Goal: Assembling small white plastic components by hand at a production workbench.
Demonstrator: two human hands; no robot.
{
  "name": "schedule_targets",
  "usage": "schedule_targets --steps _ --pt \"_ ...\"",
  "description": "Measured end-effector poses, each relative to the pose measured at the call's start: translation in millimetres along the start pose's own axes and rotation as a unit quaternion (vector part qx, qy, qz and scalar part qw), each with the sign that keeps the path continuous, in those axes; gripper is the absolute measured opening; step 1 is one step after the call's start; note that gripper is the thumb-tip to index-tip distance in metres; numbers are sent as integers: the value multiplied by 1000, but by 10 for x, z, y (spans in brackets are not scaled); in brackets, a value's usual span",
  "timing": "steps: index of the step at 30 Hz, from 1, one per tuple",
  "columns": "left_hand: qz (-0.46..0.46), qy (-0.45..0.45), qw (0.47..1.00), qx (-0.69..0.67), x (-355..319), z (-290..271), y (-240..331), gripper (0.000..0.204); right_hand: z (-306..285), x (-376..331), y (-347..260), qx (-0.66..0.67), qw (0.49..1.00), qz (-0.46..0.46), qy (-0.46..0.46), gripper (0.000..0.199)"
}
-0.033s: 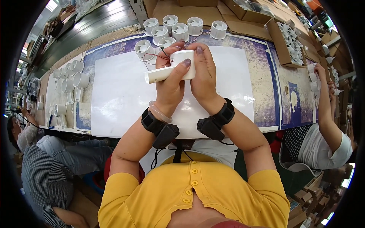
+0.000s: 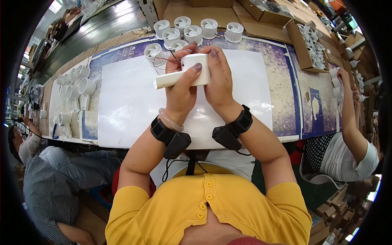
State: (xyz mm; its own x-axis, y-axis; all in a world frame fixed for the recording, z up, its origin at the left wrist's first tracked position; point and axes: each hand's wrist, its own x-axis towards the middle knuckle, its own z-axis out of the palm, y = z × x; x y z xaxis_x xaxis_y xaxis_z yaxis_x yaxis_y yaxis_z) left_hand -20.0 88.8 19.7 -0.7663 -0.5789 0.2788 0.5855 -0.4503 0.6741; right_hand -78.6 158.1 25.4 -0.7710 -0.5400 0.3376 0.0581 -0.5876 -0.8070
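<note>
Both hands hold a white plastic housing (image 2: 203, 60) above the white work sheet. It has a round barrel, and a tubular handle (image 2: 166, 80) sticks out to the left with its hollow end showing. My left hand (image 2: 181, 92) grips it from the left, thumb across the barrel near the handle's root. Around the barrel's right side curl the fingers of my right hand (image 2: 219, 79). Thin dark red wires (image 2: 167, 60) come out by my left fingers. The barrel's far side and some fingertips are hidden.
Several white round fan units (image 2: 170, 36) with blades stand beyond my hands, some trailing wires. White housings with handles (image 2: 86, 86) sit at the left. A cardboard box (image 2: 300, 49) of small white parts lies far right. People work on both sides; one arm (image 2: 349, 104) reaches in at right.
The housing and my left hand have shifted very slightly to the left. My grip looks the same.
</note>
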Motion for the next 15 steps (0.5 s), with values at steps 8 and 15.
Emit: schedule_targets --steps 8,15 --pt "-87 -21 979 -184 102 -102 147 36 -158 102 -152 7 996 30 -82 21" --pt "-109 -32 986 -119 94 -99 150 37 -340 165 -79 -20 991 82 -102 20"
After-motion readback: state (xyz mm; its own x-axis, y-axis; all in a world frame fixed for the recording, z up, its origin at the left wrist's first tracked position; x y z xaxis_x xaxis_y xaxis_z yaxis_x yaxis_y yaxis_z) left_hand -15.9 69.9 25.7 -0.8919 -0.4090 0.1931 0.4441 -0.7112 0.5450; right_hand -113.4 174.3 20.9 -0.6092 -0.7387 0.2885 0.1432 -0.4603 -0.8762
